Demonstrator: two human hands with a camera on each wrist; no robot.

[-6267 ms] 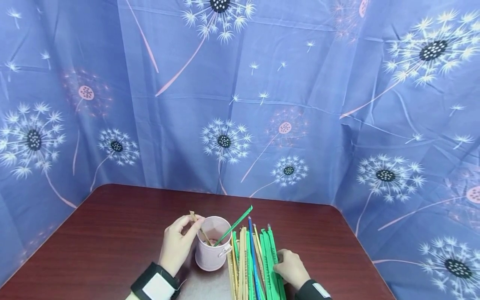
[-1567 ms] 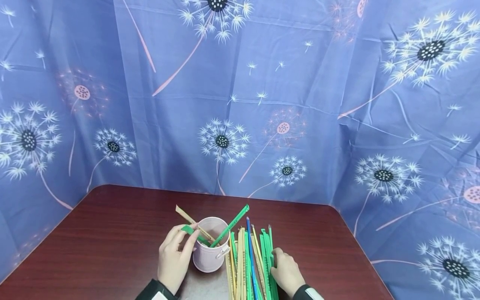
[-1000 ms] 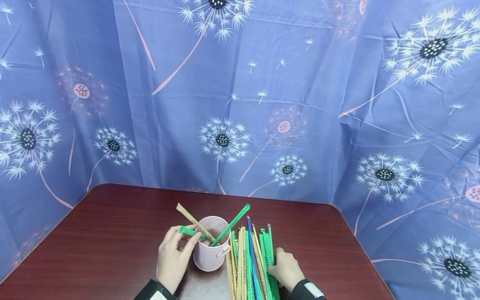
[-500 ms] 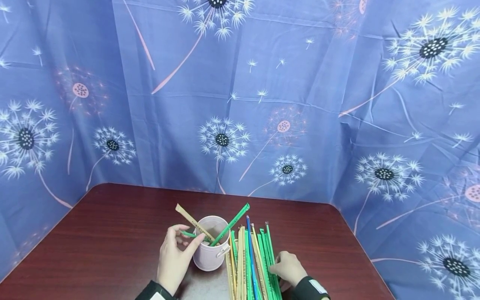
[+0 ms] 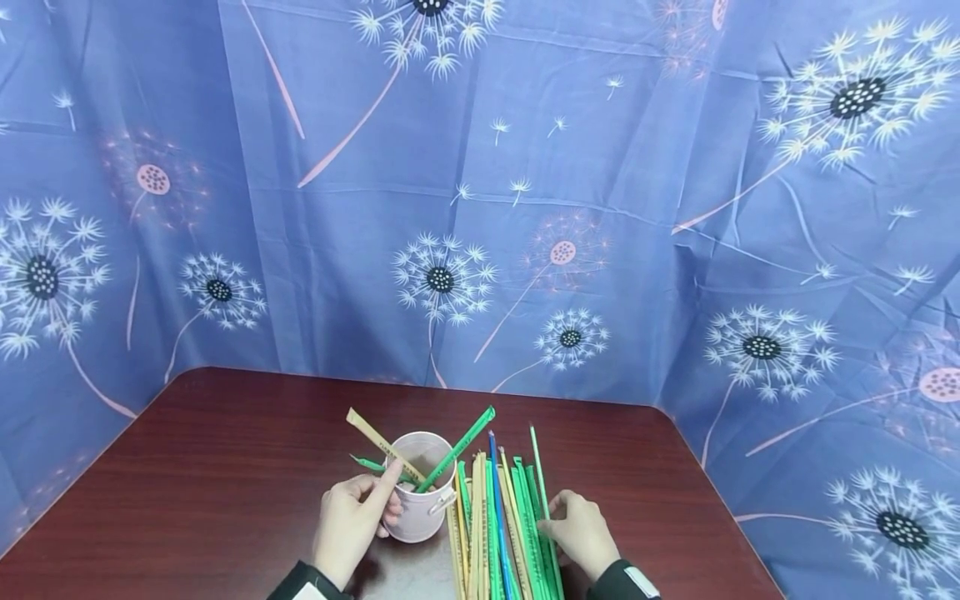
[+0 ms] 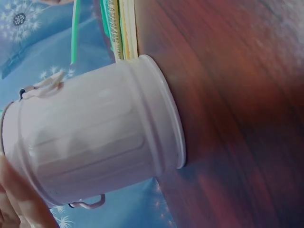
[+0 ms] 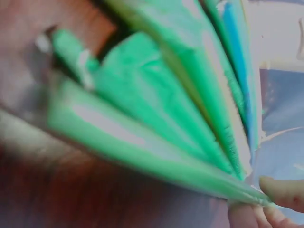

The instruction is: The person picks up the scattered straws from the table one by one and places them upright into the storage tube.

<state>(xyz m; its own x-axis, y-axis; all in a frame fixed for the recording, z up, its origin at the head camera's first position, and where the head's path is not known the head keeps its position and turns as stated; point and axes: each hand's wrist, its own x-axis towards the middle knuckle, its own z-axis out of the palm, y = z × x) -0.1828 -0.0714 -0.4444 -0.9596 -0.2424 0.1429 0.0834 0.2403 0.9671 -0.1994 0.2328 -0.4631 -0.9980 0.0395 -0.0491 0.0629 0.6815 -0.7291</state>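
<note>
A pale pink pail (image 5: 416,521) stands on the table, holding a tan paper-wrapped stick (image 5: 375,433), a green paper-wrapped stick (image 5: 468,433) and a thin green pencil (image 5: 366,463), all leaning on its rim. My left hand (image 5: 352,517) grips the pail's left side, thumb up at the rim, other fingertips against the outer wall. In the left wrist view its fingers (image 6: 19,199) show beside the pail's rim. My right hand (image 5: 581,529) pinches a thin light green pencil (image 5: 537,458) between thumb and fingers, at the right edge of a row of sticks. The pencil's upper end stands above the row.
Right of the pail lie several tan and green wrapped sticks (image 5: 480,525) and a blue pencil (image 5: 498,508), side by side. A grey surface (image 5: 412,575) shows in front of the pail. The dark brown table (image 5: 225,467) ends at a blue dandelion-print curtain (image 5: 337,292).
My left hand's green pencil now leans in the pail beside the tan stick, let go, and the hand has moved to the pail's side. My right hand has drawn a green pencil out beyond the row.
</note>
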